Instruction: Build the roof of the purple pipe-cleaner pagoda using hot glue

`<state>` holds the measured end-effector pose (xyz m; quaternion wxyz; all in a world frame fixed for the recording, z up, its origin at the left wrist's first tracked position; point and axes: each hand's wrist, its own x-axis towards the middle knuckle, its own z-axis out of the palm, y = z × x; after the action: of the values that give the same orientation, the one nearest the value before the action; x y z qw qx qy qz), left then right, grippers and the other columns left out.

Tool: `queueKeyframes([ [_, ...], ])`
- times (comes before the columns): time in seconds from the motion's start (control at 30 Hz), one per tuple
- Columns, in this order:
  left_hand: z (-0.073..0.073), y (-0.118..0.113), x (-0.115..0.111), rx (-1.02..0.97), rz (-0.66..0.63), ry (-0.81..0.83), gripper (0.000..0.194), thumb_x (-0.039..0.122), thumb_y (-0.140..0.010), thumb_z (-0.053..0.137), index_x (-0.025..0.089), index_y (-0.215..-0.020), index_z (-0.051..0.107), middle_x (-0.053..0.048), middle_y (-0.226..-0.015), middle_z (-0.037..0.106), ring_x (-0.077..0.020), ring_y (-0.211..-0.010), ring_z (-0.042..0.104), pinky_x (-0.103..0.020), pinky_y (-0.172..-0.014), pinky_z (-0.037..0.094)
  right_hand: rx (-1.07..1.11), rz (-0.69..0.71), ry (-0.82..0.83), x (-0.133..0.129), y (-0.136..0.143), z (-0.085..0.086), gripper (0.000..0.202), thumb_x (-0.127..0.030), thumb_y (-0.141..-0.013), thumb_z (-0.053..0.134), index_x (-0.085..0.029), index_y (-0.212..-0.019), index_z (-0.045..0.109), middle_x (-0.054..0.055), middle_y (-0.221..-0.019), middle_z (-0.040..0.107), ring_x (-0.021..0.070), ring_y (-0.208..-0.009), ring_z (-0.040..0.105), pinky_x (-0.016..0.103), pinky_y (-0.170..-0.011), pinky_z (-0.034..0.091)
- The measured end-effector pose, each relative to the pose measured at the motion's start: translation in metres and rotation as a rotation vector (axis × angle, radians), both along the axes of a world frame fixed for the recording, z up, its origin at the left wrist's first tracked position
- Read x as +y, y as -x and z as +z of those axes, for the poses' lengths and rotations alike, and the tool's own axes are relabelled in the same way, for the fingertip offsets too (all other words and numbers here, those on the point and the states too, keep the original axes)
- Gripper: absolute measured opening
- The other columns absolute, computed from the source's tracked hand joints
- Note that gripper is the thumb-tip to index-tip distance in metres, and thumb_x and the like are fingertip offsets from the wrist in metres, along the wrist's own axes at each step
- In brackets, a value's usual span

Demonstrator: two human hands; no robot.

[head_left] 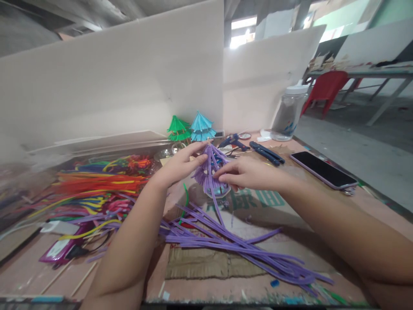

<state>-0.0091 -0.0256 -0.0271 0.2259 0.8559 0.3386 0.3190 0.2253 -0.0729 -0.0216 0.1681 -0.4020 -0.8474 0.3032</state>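
A small purple tiered pavilion made of pipe cleaners (206,181) stands upright between my hands above the cardboard (193,265). My left hand (185,162) has its fingers closed at the roof's peak, pressing on the purple strips there. At the roof's right side, my right hand (241,172) pinches with thumb and forefinger at a purple strip; the exact contact is partly hidden by the fingers. One long strip hangs down from the roof to the loose purple pipe cleaners (232,243) lying in front.
Coloured pipe cleaners (103,181) are heaped at the left beside a magenta packet (61,249). Behind stand a green model (178,128) and a blue model (201,125). A glue gun (237,141), pliers (267,153), phone (322,169) and water bottle (288,114) lie or stand right.
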Motion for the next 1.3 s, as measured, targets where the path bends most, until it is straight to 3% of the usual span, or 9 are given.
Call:
queueKeyframes([
  [0.13,-0.001,0.0,0.002,0.04,-0.007,-0.043,0.046,0.043,-0.097,0.05,0.027,-0.139,0.057,-0.008,-0.142,0.057,-0.0257,-0.13,0.053,-0.04,-0.104,0.048,-0.013,-0.048,-0.032,-0.003,0.009,-0.003,0.029,-0.029,-0.092,0.053,-0.017,-0.104,0.077,-0.002,-0.057,0.064,0.0126,-0.052,0.058,0.024,-0.054,0.041],
  [0.3,-0.007,-0.003,0.007,0.046,0.103,-0.083,0.046,0.043,-0.096,0.05,0.022,-0.136,0.058,-0.009,-0.13,0.062,-0.0224,-0.11,0.061,-0.034,-0.088,0.053,0.05,-0.06,0.058,0.0,0.011,-0.008,0.028,-0.033,-0.092,0.054,-0.017,-0.1,0.075,-0.002,-0.057,0.063,0.0121,-0.051,0.056,0.023,-0.053,0.042],
  [0.5,-0.011,-0.008,0.012,-0.001,0.16,-0.128,0.044,0.04,-0.095,0.051,0.016,-0.131,0.06,-0.01,-0.123,0.063,-0.0234,-0.11,0.06,-0.031,-0.083,0.051,-0.056,0.002,0.243,0.003,0.01,-0.016,0.035,-0.048,-0.09,0.056,-0.018,-0.074,0.065,-0.002,-0.054,0.06,0.0107,-0.046,0.052,0.023,-0.049,0.039],
  [0.67,-0.011,-0.008,0.013,-0.014,0.163,-0.116,0.045,0.039,-0.095,0.051,0.014,-0.131,0.06,-0.011,-0.126,0.063,-0.0232,-0.111,0.06,-0.032,-0.086,0.05,0.186,0.129,0.432,0.0,0.011,-0.014,0.036,-0.049,-0.09,0.055,-0.017,-0.098,0.068,-0.004,-0.055,0.058,0.0099,-0.046,0.05,0.022,-0.049,0.042],
  [0.73,-0.011,-0.007,0.012,-0.017,0.152,-0.11,0.046,0.04,-0.095,0.05,0.014,-0.132,0.06,-0.011,-0.126,0.063,-0.0228,-0.111,0.06,-0.032,-0.089,0.049,0.134,0.111,0.391,-0.001,0.009,-0.011,0.034,-0.047,-0.089,0.055,-0.017,-0.098,0.068,-0.004,-0.056,0.059,0.0098,-0.047,0.051,0.022,-0.049,0.041],
  [0.83,-0.007,-0.007,0.01,-0.002,0.116,-0.129,0.043,0.04,-0.097,0.047,0.015,-0.128,0.062,-0.01,-0.123,0.065,-0.0222,-0.115,0.058,-0.034,-0.099,0.046,-0.029,-0.012,0.191,0.0,0.004,-0.004,0.027,-0.041,-0.089,0.057,-0.018,-0.08,0.067,-0.002,-0.058,0.062,0.0107,-0.05,0.054,0.023,-0.05,0.04],
  [0.93,-0.003,-0.006,0.008,0.015,0.1,-0.143,0.04,0.039,-0.099,0.042,0.016,-0.119,0.067,-0.009,-0.119,0.067,-0.0221,-0.116,0.059,-0.036,-0.105,0.043,-0.022,-0.112,0.033,0.002,-0.002,0.001,0.027,-0.037,-0.089,0.056,-0.019,-0.07,0.063,-0.002,-0.058,0.062,0.0121,-0.054,0.055,0.025,-0.052,0.04],
  [1.17,-0.005,-0.004,0.007,-0.067,0.182,-0.037,0.044,0.048,-0.094,0.053,0.02,-0.125,0.066,-0.008,-0.119,0.068,-0.0215,-0.104,0.065,-0.033,-0.087,0.051,0.066,-0.15,-0.103,0.002,-0.002,0.002,0.025,-0.034,-0.09,0.055,-0.018,-0.09,0.074,-0.001,-0.064,0.065,0.0138,-0.057,0.058,0.026,-0.056,0.041],
  [1.3,-0.004,-0.005,0.006,-0.019,0.209,-0.139,0.044,0.047,-0.093,0.056,0.018,-0.125,0.067,-0.009,-0.118,0.067,-0.0217,-0.106,0.063,-0.032,-0.09,0.05,0.045,-0.213,-0.141,0.002,0.005,-0.002,0.024,-0.029,-0.091,0.055,-0.018,-0.097,0.076,-0.001,-0.061,0.066,0.0138,-0.058,0.059,0.026,-0.059,0.04],
])
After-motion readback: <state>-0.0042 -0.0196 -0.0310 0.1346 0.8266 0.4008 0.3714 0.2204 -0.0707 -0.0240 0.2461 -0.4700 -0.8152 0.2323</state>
